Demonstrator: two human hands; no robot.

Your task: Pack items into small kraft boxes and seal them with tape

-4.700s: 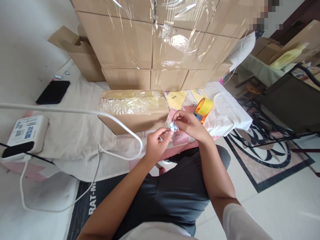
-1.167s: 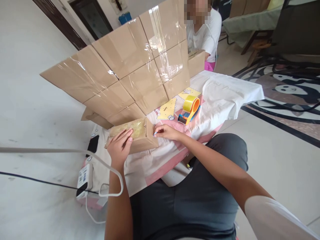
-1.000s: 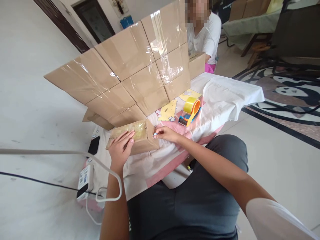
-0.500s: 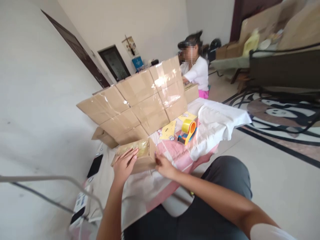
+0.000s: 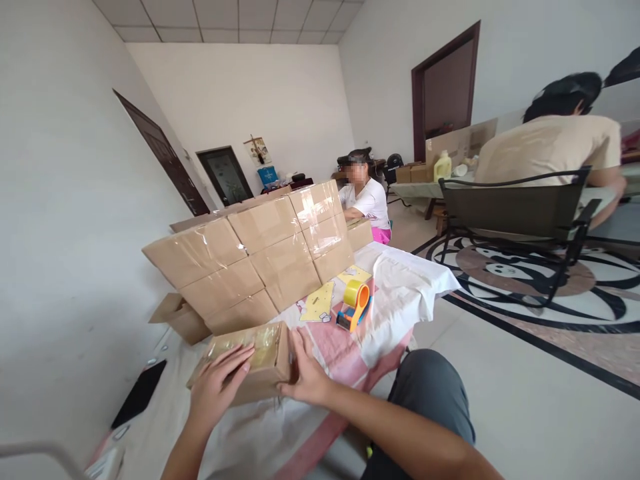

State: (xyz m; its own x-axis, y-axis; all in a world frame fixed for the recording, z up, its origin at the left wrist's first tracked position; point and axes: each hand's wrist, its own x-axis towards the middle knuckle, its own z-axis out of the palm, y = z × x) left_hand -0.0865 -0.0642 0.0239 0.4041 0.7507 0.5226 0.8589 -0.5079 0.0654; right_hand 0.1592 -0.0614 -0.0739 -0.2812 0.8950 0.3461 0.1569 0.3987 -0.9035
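A closed cardboard box point(image 5: 267, 375) with shiny yellowish tape across its top sits on the cloth-covered table point(image 5: 400, 267) right in front of me. My left hand point(image 5: 220, 377) lies on the top of the box, fingers stretched out over the tape. Against the right end of the box rests my right hand point(image 5: 307, 373), its fingers spread and the palm side toward the cardboard. An orange and blue tape dispenser point(image 5: 356, 303) with a yellow roll stands beyond my right hand, touched by neither hand.
Stacked taped boxes point(image 5: 275, 253) form a wall behind the box. An open carton point(image 5: 183, 317) stands at their left, near a black phone-like slab point(image 5: 139, 393). One person point(image 5: 370, 200) sits beyond the stack; another person point(image 5: 545, 147) sits at right in a dark chair point(image 5: 510, 210).
My view has tilted up and swung right, bringing the second person into sight. The fingers of my right hand have opened from a curl to lie flat along the box end.
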